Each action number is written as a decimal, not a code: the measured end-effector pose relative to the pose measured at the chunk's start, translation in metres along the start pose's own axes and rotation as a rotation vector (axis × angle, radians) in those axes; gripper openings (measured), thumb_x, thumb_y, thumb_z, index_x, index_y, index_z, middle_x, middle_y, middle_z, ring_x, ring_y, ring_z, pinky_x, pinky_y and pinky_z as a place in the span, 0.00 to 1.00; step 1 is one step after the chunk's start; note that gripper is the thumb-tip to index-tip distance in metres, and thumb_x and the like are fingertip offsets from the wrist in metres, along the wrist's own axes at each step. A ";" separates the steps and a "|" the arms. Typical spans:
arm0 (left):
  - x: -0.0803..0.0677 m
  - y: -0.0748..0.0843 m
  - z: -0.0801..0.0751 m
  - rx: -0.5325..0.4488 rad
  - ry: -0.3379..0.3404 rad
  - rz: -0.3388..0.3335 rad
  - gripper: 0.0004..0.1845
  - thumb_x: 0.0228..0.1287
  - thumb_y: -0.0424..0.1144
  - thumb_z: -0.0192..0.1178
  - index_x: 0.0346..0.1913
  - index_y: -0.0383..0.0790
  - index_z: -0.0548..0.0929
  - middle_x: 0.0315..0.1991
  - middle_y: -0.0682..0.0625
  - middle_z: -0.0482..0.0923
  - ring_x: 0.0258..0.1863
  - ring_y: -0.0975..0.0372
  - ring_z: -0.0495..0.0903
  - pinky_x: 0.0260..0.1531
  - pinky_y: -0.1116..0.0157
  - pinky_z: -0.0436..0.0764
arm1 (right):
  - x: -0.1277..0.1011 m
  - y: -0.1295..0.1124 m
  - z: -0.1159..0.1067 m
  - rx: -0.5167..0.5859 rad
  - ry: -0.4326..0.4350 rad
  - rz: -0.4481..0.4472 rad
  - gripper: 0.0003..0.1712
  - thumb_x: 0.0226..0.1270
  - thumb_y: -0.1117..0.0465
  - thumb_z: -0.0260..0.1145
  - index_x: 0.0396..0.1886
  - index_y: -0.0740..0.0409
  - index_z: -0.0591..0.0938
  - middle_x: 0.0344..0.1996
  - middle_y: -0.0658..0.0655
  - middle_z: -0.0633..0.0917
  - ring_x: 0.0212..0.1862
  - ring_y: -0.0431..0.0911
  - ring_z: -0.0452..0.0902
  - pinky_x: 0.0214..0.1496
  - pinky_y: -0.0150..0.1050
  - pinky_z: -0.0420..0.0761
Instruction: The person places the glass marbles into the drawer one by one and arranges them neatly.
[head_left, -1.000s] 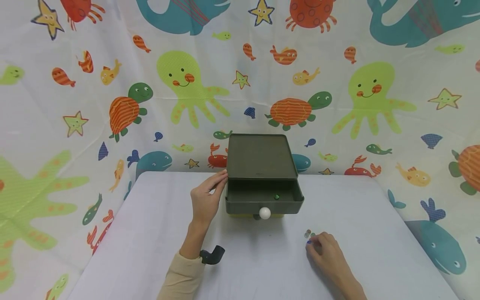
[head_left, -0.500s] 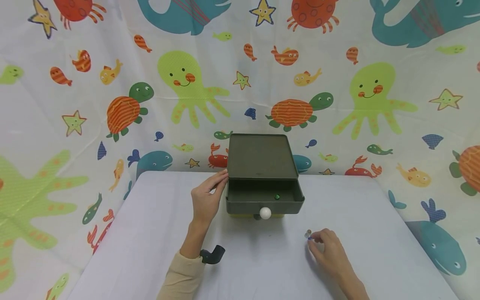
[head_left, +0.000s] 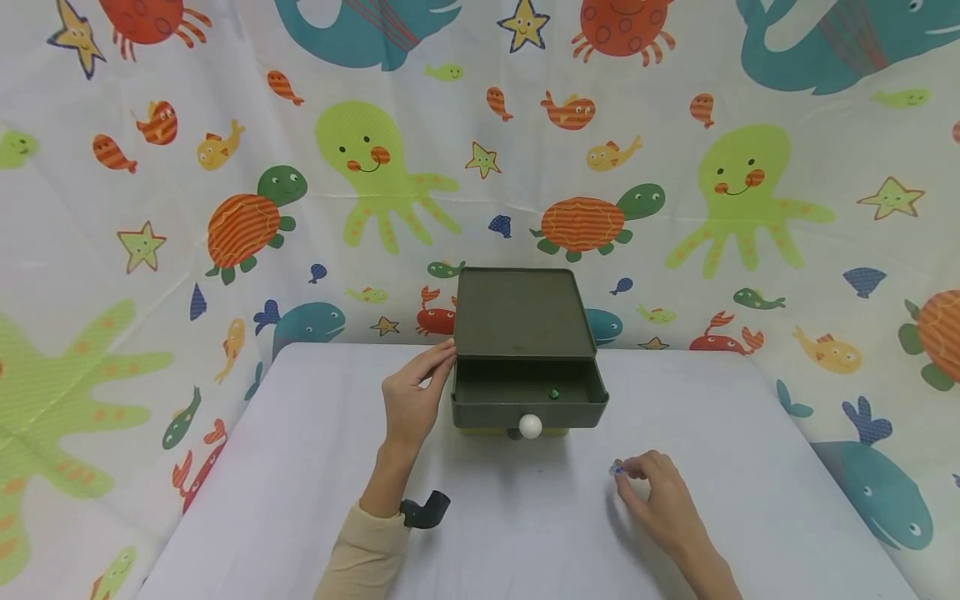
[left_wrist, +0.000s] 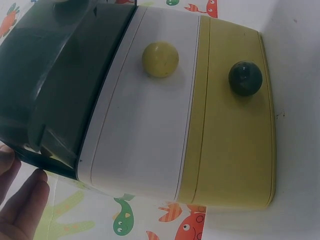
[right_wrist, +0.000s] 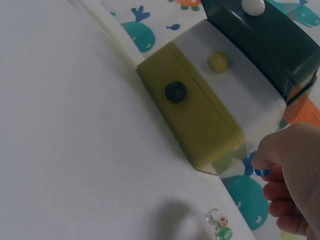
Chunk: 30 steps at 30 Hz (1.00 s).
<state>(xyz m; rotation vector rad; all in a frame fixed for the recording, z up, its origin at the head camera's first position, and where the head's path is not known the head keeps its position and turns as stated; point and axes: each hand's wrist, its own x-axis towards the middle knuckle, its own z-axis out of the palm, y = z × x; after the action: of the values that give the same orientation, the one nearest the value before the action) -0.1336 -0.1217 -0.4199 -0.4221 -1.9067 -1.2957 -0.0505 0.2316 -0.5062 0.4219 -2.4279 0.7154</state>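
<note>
- Head view: a small drawer chest (head_left: 522, 321) stands at the back of the white surface (head_left: 300, 500), and its top dark green drawer (head_left: 528, 393) is pulled out. A white knob (head_left: 530, 427) is on the front of this drawer, and 1 small green marble (head_left: 554, 393) lies inside it.
- Head view: the left hand (head_left: 411, 400) rests against the left side of the chest with straight fingers; it grasps nothing. A small black device (head_left: 424, 509) sits at this wrist.
- Head view: the right hand (head_left: 651, 492) is low on the surface, to the right of and in front of the chest, with curled fingers pinching a blue marble (head_left: 617, 471).
- Left wrist view: the chest shows 3 fronts: dark green, white with a yellow knob (left_wrist: 160, 59), and yellow with a dark knob (left_wrist: 245, 78). The fingertips (left_wrist: 25, 200) are at the corner of the dark drawer.
- Right wrist view: the blue marble (right_wrist: 263, 172) shows between the fingertips of the right hand. Glass marbles (right_wrist: 219, 225) lie on the surface just below the hand, apart from it.
</note>
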 end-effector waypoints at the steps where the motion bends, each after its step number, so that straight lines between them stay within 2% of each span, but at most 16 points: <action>1: 0.000 0.000 0.000 0.002 0.000 0.001 0.10 0.63 0.31 0.67 0.47 0.34 0.89 0.49 0.43 0.88 0.48 0.53 0.89 0.49 0.79 0.83 | 0.001 0.000 -0.001 0.006 0.005 -0.004 0.11 0.49 0.70 0.75 0.32 0.57 0.84 0.28 0.46 0.81 0.35 0.38 0.74 0.39 0.26 0.75; 5: 0.000 0.000 0.000 0.004 0.001 0.002 0.10 0.64 0.32 0.67 0.47 0.35 0.89 0.49 0.43 0.88 0.48 0.53 0.89 0.49 0.79 0.83 | 0.004 -0.001 -0.003 0.034 0.028 -0.028 0.11 0.48 0.71 0.75 0.32 0.57 0.83 0.29 0.46 0.82 0.35 0.39 0.75 0.42 0.19 0.71; 8: 0.000 0.001 0.000 0.011 0.001 0.003 0.10 0.64 0.32 0.67 0.47 0.35 0.89 0.49 0.44 0.88 0.48 0.53 0.89 0.49 0.79 0.83 | 0.006 -0.002 -0.005 0.052 0.043 -0.043 0.12 0.48 0.72 0.74 0.31 0.58 0.83 0.29 0.45 0.82 0.35 0.39 0.75 0.43 0.17 0.70; 21: -0.001 0.002 0.000 0.004 -0.001 0.004 0.10 0.64 0.31 0.67 0.47 0.35 0.89 0.49 0.44 0.88 0.47 0.53 0.89 0.49 0.79 0.83 | 0.022 -0.010 -0.014 0.056 0.128 -0.104 0.14 0.43 0.73 0.75 0.31 0.57 0.82 0.28 0.48 0.82 0.34 0.41 0.75 0.40 0.22 0.74; 30: 0.000 0.001 0.000 0.002 -0.004 0.003 0.10 0.64 0.32 0.67 0.47 0.35 0.89 0.49 0.44 0.88 0.48 0.53 0.89 0.49 0.79 0.83 | 0.029 -0.016 -0.022 0.062 0.126 -0.111 0.12 0.46 0.70 0.72 0.32 0.57 0.81 0.29 0.49 0.81 0.35 0.41 0.74 0.41 0.23 0.74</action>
<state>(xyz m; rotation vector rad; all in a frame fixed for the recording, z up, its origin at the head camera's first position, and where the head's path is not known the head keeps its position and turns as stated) -0.1322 -0.1213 -0.4192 -0.4267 -1.9102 -1.2914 -0.0564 0.2272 -0.4672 0.5156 -2.2512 0.7472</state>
